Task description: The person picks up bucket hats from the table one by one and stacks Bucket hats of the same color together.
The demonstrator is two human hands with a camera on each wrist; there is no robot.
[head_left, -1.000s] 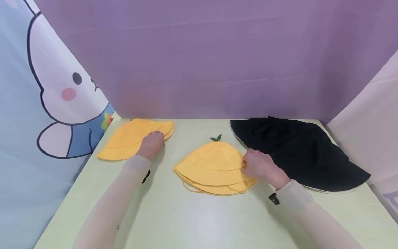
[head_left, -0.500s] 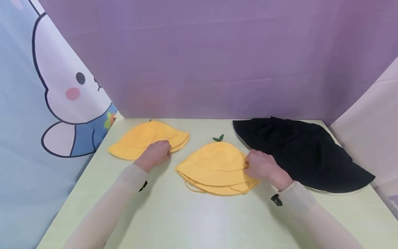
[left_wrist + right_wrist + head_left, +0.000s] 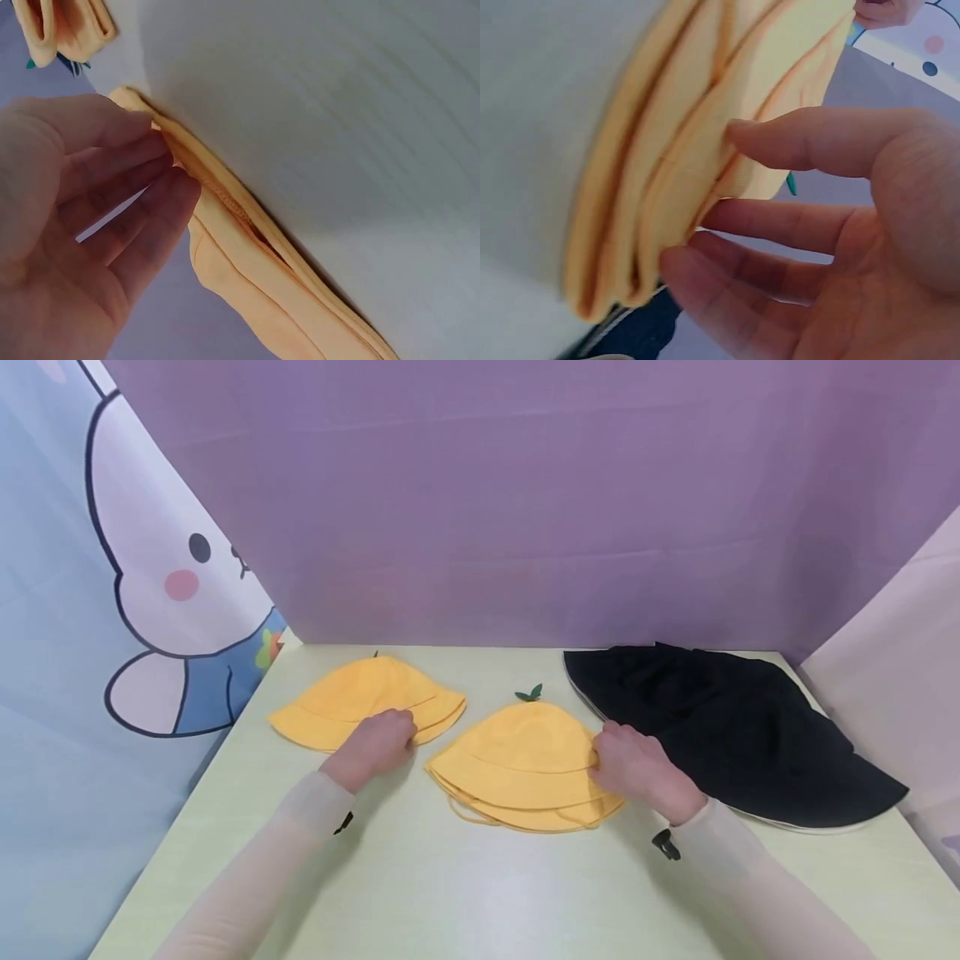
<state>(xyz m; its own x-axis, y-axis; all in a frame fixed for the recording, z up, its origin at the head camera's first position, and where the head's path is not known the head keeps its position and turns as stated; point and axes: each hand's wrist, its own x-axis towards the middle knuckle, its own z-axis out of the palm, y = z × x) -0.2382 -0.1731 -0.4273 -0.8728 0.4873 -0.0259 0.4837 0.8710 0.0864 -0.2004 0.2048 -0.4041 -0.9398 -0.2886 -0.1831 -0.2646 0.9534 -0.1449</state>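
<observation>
Two yellow bucket hats lie flattened on the pale table. My left hand [image 3: 372,746] pinches the right end of the brim of the left yellow hat [image 3: 356,693]; in the left wrist view thumb and fingers meet at the brim edge [image 3: 225,199]. The middle yellow hat [image 3: 525,743] has a green leaf sprig [image 3: 529,693] on top and a thin cord loop under its brim. At its right edge my right hand [image 3: 637,770] holds the layered brim [image 3: 652,172], thumb on the front and fingertips along the edge.
A large black bucket hat [image 3: 720,735] with a pale rim lies flattened at the right, just behind my right hand. A purple cloth [image 3: 480,510] hangs behind the table [image 3: 480,902]. A blue cloth with a cartoon rabbit [image 3: 180,560] hangs at the left.
My left hand has drawn the left yellow hat to the right and slightly nearer, close to the middle hat. The right hand has stayed at the middle hat's edge.
</observation>
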